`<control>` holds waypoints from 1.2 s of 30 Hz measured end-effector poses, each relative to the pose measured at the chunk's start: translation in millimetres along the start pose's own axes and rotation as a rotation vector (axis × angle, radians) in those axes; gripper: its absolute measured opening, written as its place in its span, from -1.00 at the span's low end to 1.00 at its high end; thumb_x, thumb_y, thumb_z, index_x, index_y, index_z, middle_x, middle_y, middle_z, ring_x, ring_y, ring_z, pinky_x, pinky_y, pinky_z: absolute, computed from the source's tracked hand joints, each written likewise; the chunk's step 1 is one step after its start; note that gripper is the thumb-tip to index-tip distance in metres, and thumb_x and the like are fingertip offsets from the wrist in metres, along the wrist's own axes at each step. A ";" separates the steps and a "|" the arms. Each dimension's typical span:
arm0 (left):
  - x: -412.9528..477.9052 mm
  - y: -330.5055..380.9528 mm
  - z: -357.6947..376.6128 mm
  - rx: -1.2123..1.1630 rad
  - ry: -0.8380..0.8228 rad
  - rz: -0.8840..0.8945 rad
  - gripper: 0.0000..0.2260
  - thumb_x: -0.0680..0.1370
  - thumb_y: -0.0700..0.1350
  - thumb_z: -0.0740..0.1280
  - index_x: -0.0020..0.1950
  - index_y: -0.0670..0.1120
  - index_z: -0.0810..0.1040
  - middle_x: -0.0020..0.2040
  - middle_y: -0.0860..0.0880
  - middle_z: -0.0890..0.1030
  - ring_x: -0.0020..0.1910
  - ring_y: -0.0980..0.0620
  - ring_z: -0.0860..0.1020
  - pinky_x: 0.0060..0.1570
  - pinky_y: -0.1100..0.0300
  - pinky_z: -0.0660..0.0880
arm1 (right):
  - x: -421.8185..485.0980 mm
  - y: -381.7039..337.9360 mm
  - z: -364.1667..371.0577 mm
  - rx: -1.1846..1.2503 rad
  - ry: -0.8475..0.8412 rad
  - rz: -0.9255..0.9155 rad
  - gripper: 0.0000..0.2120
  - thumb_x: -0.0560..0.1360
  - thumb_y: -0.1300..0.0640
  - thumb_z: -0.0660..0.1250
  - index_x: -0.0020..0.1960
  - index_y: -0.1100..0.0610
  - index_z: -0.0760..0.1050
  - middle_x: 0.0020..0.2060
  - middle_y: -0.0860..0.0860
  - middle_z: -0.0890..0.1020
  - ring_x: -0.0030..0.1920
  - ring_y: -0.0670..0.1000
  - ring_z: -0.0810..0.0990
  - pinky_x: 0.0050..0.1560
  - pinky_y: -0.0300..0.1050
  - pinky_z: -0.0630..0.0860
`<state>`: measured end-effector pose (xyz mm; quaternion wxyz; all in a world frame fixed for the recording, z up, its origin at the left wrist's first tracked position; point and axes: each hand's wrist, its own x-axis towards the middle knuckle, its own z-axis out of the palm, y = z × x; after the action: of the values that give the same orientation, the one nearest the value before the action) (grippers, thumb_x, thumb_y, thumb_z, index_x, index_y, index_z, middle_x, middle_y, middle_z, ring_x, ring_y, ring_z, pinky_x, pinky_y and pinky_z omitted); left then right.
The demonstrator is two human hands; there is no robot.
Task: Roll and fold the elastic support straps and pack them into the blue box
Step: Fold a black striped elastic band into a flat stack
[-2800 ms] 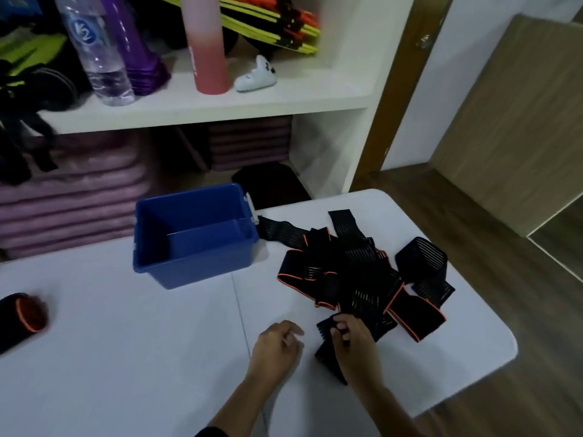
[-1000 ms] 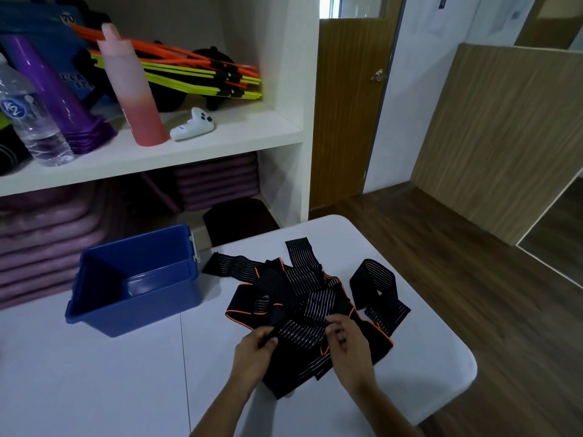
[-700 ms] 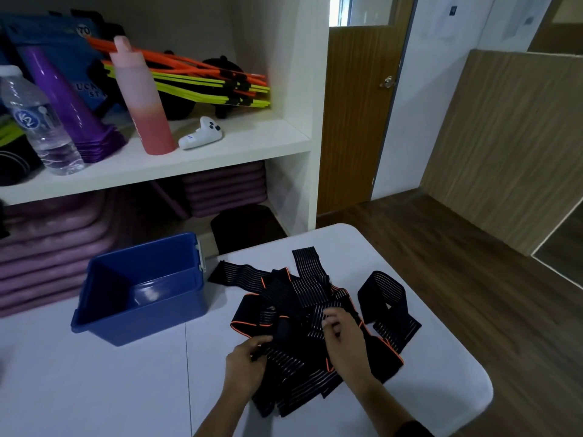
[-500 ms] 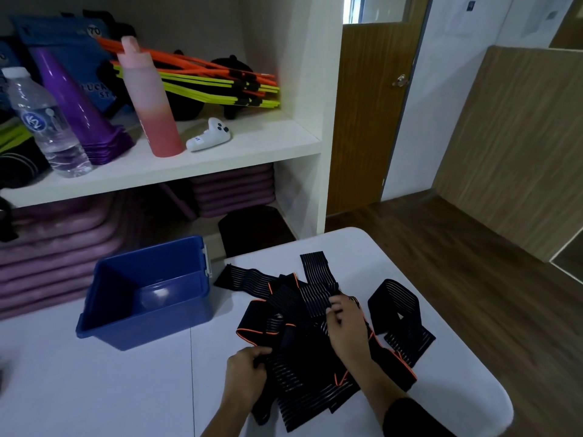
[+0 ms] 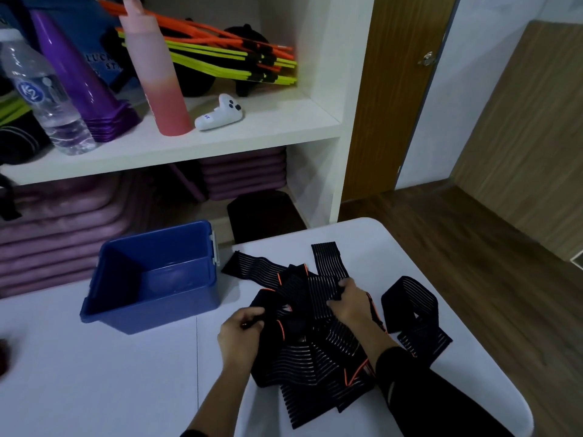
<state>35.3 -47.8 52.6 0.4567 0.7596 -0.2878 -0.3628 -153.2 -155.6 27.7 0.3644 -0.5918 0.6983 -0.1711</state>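
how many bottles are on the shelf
2: a clear water bottle at the left, a pink bottle right of the purple cones. Others may be out of frame.

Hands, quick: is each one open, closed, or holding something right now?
Left hand: closed, pinching the left edge of the strap pile.
Right hand: closed, gripping the strap pile's top layer.

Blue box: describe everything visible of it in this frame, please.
The blue box is an open-topped rectangular bin, plastic by its glossy look, with a rolled rim and a pale latch on its right end. It stands upright on the white table, lidless and empty inside. Nothing else touches it; the strap pile lies just right of it.
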 end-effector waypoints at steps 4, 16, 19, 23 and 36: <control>3.4 9.7 2.2 -0.066 -0.003 0.002 -0.71 0.42 -0.35 0.38 -0.04 0.05 0.60 -0.15 0.05 0.62 -0.08 0.00 0.61 0.06 0.05 0.56 | -4.4 2.6 -11.1 0.066 -0.268 0.091 -0.29 0.30 0.31 0.48 0.37 0.25 0.25 0.08 0.14 0.51 0.08 0.08 0.52 -0.03 -0.17 0.52; 10.7 27.4 1.3 -0.084 -0.023 0.098 -0.81 0.48 -0.24 0.37 -0.05 0.06 0.60 -0.12 0.07 0.62 -0.05 0.04 0.59 0.13 0.01 0.54 | -0.4 -20.1 -8.6 0.110 -0.025 -0.104 -0.77 0.45 0.10 0.43 -0.01 0.23 0.53 -0.21 0.05 0.54 -0.11 0.02 0.54 -0.13 -0.22 0.48; 12.8 33.2 -0.4 -0.133 0.001 0.109 -0.83 0.49 -0.21 0.37 -0.04 0.06 0.59 -0.08 0.02 0.62 -0.02 0.04 0.58 0.17 -0.01 0.52 | -4.2 -30.2 -6.6 0.334 -0.151 -0.099 -0.79 0.48 0.23 0.37 0.10 0.24 0.49 -0.05 0.08 0.55 0.01 0.02 0.53 -0.05 -0.26 0.44; 13.6 51.0 -1.4 -0.218 -0.006 0.153 -0.81 0.49 -0.19 0.37 -0.08 0.13 0.59 -0.03 -0.02 0.64 0.01 0.01 0.59 0.18 -0.02 0.51 | -13.4 -54.1 -21.7 0.558 -0.136 -0.168 -0.91 0.51 0.29 0.32 -0.06 0.13 0.50 -0.13 -0.02 0.59 -0.04 -0.03 0.55 0.05 -0.19 0.51; -11.9 194.8 -0.3 -0.483 -0.171 0.501 -0.87 0.51 -0.25 0.34 -0.06 -0.03 0.60 -0.17 -0.01 0.57 -0.08 -0.05 0.55 0.04 0.00 0.48 | -31.1 -147.5 -143.4 0.784 -0.068 -0.483 -0.85 0.58 0.19 0.22 -0.02 0.18 0.56 -0.10 0.09 0.67 -0.05 0.03 0.64 0.04 -0.06 0.56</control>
<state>8.1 -119.8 232.0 0.6721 0.5025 -0.4081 -0.3595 -150.6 -189.1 233.0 0.5333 -0.5601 0.4107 -0.4829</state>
